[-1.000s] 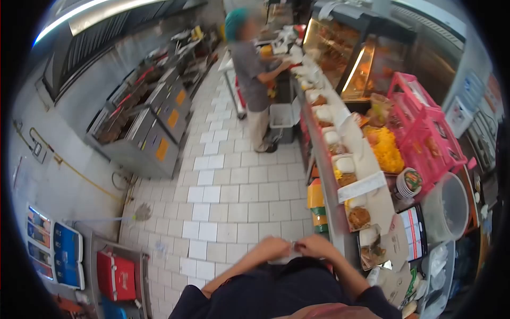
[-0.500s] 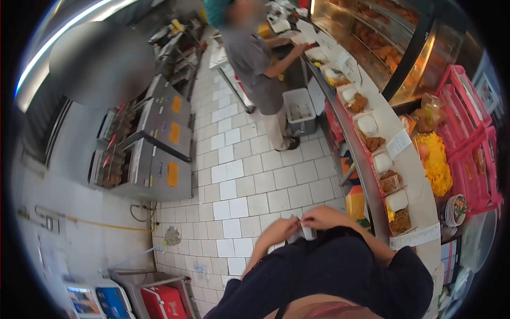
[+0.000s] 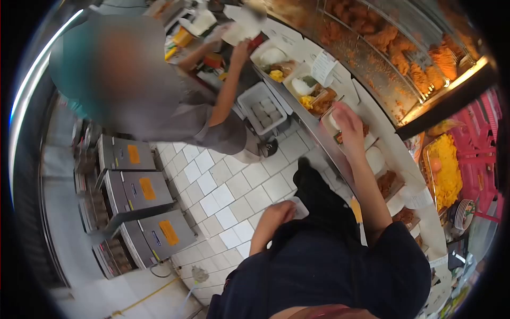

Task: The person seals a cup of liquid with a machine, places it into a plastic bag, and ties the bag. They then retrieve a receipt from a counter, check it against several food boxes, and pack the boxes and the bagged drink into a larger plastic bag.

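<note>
Reaching over a meal box (image 3: 329,124), the right hand (image 3: 348,120) holds its fingers apart; the left hand (image 3: 281,213), nearer the body, is clamped on a small white item (image 3: 301,208).

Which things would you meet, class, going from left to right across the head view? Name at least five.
Lowest orange label → left hand → small white item in that hand → right hand → yellow shredded food → pink basket.
</note>
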{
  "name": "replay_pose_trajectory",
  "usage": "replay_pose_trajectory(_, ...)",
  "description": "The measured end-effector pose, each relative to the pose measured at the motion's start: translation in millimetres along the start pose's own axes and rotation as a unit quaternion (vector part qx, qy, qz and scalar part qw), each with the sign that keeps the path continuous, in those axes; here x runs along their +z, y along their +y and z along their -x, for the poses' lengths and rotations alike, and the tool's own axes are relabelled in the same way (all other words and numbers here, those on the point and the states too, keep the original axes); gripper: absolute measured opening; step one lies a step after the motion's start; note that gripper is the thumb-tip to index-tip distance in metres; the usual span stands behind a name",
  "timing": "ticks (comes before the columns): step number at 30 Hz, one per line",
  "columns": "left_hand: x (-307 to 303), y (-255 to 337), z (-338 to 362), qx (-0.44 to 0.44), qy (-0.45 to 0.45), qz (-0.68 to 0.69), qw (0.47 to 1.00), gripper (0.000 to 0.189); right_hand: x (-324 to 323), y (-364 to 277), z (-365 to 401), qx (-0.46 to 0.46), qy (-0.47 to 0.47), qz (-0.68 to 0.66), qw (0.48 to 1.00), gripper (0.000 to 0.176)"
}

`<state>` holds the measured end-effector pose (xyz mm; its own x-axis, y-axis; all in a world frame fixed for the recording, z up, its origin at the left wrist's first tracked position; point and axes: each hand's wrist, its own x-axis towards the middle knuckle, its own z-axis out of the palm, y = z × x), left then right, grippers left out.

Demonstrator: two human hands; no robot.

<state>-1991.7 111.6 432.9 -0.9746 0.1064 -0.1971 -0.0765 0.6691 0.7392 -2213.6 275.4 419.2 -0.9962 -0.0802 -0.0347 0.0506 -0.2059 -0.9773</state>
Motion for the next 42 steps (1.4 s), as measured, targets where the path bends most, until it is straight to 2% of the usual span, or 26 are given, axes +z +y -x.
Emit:
replay_pose_trajectory(1, -12, -6, -6, -0.04, 0.012, -0.002, 0.999, 0.01, 12, -1, -20, -0.028, 0.029, 0.035, 0.999, 0.043)
replay_pose_trajectory(3, -44, -15, -28, -0.046, 0.017, 0.015, 0.999, 0.009, 27, 13, -52, -0.093, 0.088, 0.105, 0.986, 0.051)
replay_pose_trajectory(4, -56, -32, -36, -0.027, -0.02, -0.013, 0.999, 0.009, 33, 15, -63, -0.086, 0.098, 0.096, 0.987, 0.054)
replay_pose_trajectory(6, -85, -47, -57, -0.047, -0.094, -0.085, 0.991, 0.009, 35, 19, -73, -0.048, 0.099, 0.103, 0.989, 0.056)
replay_pose_trajectory(8, -101, -61, -76, -0.032, -0.093, -0.064, 0.993, 0.009, 34, 19, -84, -0.059, 0.048, 0.068, 0.995, 0.056)
replay_pose_trajectory(10, -113, -62, -103, -0.028, -0.105, -0.043, 0.993, 0.009, 34, 20, -87, -0.036, 0.059, 0.077, 0.995, 0.055)
replay_pose_trajectory(12, -115, -64, -128, -0.022, -0.091, -0.052, 0.994, 0.009, 34, 20, -90, -0.022, 0.08, 0.082, 0.993, 0.055)
replay_pose_trajectory(18, -108, -59, -174, 0.055, -0.176, -0.052, 0.982, 0.006, 40, 22, -87, 0.016, 0.108, 0.057, 0.992, 0.053)
replay_pose_trajectory(19, -108, -58, -177, 0.079, -0.197, -0.045, 0.976, 0.006, 38, 24, -88, 0.002, 0.106, 0.067, 0.992, 0.053)
replay_pose_trajectory(20, -108, -57, -179, 0.05, -0.237, -0.034, 0.97, 0.009, 37, 27, -88, -0.011, 0.106, 0.077, 0.991, 0.054)
replay_pose_trajectory(21, -107, -58, -180, 0.051, -0.244, -0.034, 0.968, 0.009, 37, 31, -89, -0.007, 0.112, 0.078, 0.991, 0.054)
replay_pose_trajectory(23, -102, -60, -183, 0.105, -0.208, -0.059, 0.971, 0.007, 37, 35, -92, -0.073, 0.085, 0.069, 0.991, 0.052)
replay_pose_trajectory(24, -97, -63, -185, 0.119, -0.221, -0.053, 0.967, 0.007, 35, 38, -90, -0.073, 0.102, 0.08, 0.989, 0.052)
replay_pose_trajectory(27, -94, -65, -190, 0.097, -0.269, -0.075, 0.955, 0.009, 35, 32, -58, -0.035, 0.122, 0.203, 0.971, 0.048)
replay_pose_trajectory(30, -92, -61, -196, 0.108, -0.281, -0.062, 0.952, 0.011, 21, 13, -2, -0.044, 0.195, 0.215, 0.956, 0.038)
replay_pose_trajectory(32, -87, -58, -204, 0.128, -0.311, -0.054, 0.94, 0.013, -4, -2, 39, -0.11, 0.239, 0.336, 0.904, 0.023)
replay_pose_trajectory(33, -84, -54, -208, 0.154, -0.329, -0.059, 0.93, 0.013, -20, -7, 60, -0.118, 0.305, 0.367, 0.871, 0.019)
replay_pose_trajectory(34, -81, -51, -210, 0.141, -0.362, -0.077, 0.918, 0.014, -32, -11, 87, -0.118, 0.37, 0.396, 0.832, 0.015)
replay_pose_trajectory(35, -76, -48, -214, 0.129, -0.391, -0.097, 0.906, 0.014, -46, -8, 109, -0.124, 0.476, 0.359, 0.794, 0.014)
replay_pose_trajectory(36, -70, -47, -218, 0.153, -0.416, -0.123, 0.888, 0.014, -64, -6, 135, -0.121, 0.546, 0.327, 0.762, 0.015)
replay_pose_trajectory(37, -62, -43, -223, 0.174, -0.432, -0.13, 0.875, 0.014, -79, -8, 155, -0.131, 0.631, 0.324, 0.693, 0.021)
replay_pose_trajectory(38, -54, -38, -226, 0.192, -0.448, -0.145, 0.861, 0.015, -90, -20, 175, -0.122, 0.668, 0.256, 0.688, 0.026)
replay_pose_trajectory(39, -48, -36, -225, 0.204, -0.462, -0.159, 0.848, 0.015, -93, -30, 190, -0.098, 0.709, 0.23, 0.66, 0.028)
replay_pose_trajectory(42, -31, -27, -226, 0.233, -0.484, -0.194, 0.821, 0.017, -106, -29, 236, -0.091, 0.752, 0.182, 0.627, 0.028)
